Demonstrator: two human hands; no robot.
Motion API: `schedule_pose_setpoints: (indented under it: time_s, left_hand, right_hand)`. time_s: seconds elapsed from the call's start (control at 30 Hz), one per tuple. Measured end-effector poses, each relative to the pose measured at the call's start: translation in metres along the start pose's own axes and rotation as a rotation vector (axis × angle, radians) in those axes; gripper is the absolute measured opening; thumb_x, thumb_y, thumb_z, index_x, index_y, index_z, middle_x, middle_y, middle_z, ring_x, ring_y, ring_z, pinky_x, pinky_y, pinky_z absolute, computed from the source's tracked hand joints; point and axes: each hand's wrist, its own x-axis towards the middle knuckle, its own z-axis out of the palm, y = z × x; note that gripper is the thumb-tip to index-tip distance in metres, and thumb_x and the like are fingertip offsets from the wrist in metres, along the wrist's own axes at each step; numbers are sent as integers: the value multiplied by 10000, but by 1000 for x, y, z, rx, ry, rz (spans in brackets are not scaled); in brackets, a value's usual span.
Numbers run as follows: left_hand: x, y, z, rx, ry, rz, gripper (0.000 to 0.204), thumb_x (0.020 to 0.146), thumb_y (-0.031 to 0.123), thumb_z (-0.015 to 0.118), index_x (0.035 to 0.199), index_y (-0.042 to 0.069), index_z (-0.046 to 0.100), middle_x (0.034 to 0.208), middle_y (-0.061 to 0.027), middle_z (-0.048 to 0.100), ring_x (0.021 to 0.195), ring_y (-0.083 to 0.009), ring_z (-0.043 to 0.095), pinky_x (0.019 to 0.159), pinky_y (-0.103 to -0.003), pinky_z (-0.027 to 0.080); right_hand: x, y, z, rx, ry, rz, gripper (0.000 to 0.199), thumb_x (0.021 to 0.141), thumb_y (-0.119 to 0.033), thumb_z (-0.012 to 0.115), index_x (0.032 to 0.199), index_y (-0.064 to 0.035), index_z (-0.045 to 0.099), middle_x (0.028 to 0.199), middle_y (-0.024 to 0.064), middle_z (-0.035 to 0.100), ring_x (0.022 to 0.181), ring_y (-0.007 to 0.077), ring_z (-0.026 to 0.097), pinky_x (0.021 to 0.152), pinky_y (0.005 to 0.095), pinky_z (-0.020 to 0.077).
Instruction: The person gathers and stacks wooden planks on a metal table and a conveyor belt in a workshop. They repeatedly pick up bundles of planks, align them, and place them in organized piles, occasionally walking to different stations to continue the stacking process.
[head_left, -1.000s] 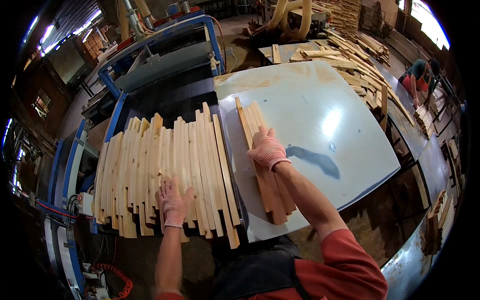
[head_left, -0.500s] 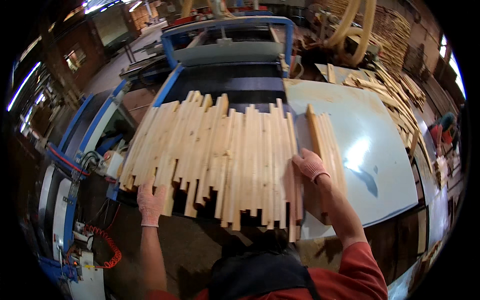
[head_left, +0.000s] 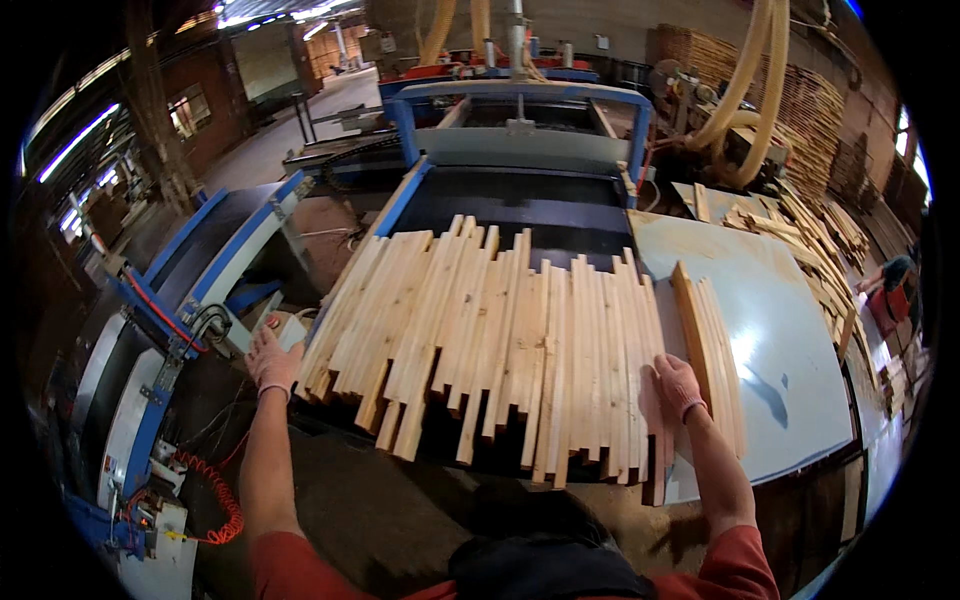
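Observation:
A wide row of pale wooden strips (head_left: 490,345) lies side by side on the dark machine bed, their near ends uneven. My left hand (head_left: 274,357), in a pale pink glove, is off the row's left side with fingers spread. It is at a white box (head_left: 290,330) with a red button (head_left: 273,321); whether it touches the button I cannot tell. My right hand (head_left: 678,382), gloved alike, rests against the row's right edge, beside the outermost strip, its fingers extended and partly hidden. Just right of it, a few more strips (head_left: 715,350) lie on a pale sheet-topped table.
The pale table (head_left: 790,370) adjoins the bed on the right. A blue machine frame (head_left: 525,90) spans the bed's far end. Blue-edged rails (head_left: 235,250) and a coiled orange hose (head_left: 215,490) are at left. Loose wood (head_left: 800,260) is heaped far right, near another person (head_left: 893,290).
My left hand has gone from the near left ends of the strips out left to the white box. My right hand stays by the row's right edge. The view has shifted.

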Motion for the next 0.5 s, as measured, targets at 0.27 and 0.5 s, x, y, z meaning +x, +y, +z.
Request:
schedule_pose_setpoints:
  time_s: [0.27, 0.5]
  left_hand:
    - [23, -14, 12, -26, 189, 151, 1007, 866, 576, 786, 1669, 65, 456, 1645, -210, 561, 1425, -413, 608, 1228, -511, 434]
    - [-61, -68, 40, -685, 255, 304, 850, 1034, 383, 719, 1730, 39, 373, 1740, -254, 428, 1570, -428, 450, 1291, -504, 369]
  right_hand:
    - [7, 0, 5, 466, -88, 78, 648, 1102, -420, 706, 1619, -49, 581, 1507, 154, 692, 1315, 249, 658, 1090, 407, 526]
    - [-42, 39, 11, 484, 16, -75, 769, 1086, -502, 705, 1648, -8, 526, 1628, 170, 618, 1523, 299, 558, 1269, 396, 400]
